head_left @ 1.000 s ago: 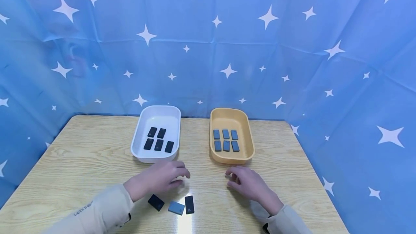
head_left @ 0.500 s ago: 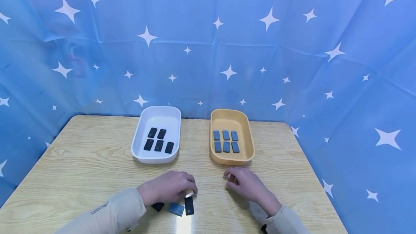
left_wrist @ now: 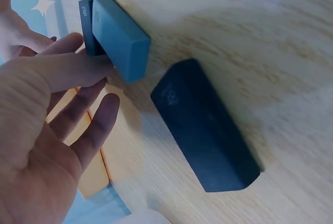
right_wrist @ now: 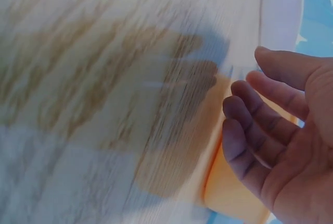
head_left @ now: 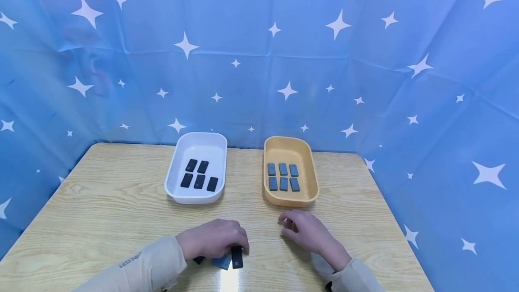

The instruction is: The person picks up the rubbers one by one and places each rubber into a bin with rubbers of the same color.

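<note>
In the head view, my left hand [head_left: 216, 239] is over the front of the table, its thumb and fingers around the far end of a small black rectangular block [head_left: 237, 258] with faint print. Right beside that block lies a blue block [left_wrist: 120, 39], partly hidden by the hand in the head view. A second black block [left_wrist: 205, 127] lies closest to the left wrist camera, mostly covered by the hand from above. My right hand [head_left: 308, 235] holds nothing; its fingers hang loosely curled just in front of the yellow bin [head_left: 291, 201].
A white bin [head_left: 194, 199] stands at the back left with several black blocks [head_left: 199, 181] in two rows. Inside the yellow bin, several blue blocks [head_left: 283, 184] lie in two rows. A starry blue curtain [head_left: 259, 57] hangs behind the wooden table [head_left: 101, 202].
My left hand has moved right and toward the front edge, from above the loose blocks down to the rightmost black block, which it now grips. The right hand has stayed nearly still.
</note>
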Available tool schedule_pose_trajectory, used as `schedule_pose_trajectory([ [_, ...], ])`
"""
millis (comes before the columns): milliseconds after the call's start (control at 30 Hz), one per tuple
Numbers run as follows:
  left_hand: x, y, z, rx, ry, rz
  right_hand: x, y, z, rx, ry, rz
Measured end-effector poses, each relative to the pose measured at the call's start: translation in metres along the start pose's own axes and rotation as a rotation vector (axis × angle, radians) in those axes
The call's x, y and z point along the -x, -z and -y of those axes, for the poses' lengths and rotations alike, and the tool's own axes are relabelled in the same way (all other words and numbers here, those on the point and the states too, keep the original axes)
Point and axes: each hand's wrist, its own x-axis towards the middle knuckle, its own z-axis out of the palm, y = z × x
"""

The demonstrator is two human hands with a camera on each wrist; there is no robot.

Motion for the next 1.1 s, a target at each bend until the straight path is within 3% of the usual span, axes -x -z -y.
schedule_pose_trajectory([
  [200, -0.001, 0.0, -0.001, 0.01, -0.031, 0.027, 0.0, -0.002, 0.0, -0.008, 0.006, 0.013],
  [433, -0.003, 0.001, 0.0, 0.015, -0.002, 0.064, -0.001, -0.004, 0.001, -0.024, 0.018, 0.014],
  [767, 0.0, 0.004, 0.001, 0.002, 0.018, 0.005, -0.002, -0.005, 0.002, -0.039, 0.036, 0.021],
  [1100, 0.0, 0.012, 0.004, 0.021, 0.065, 0.005, -0.002, -0.005, 0.007, -0.037, 0.04, 0.016],
])
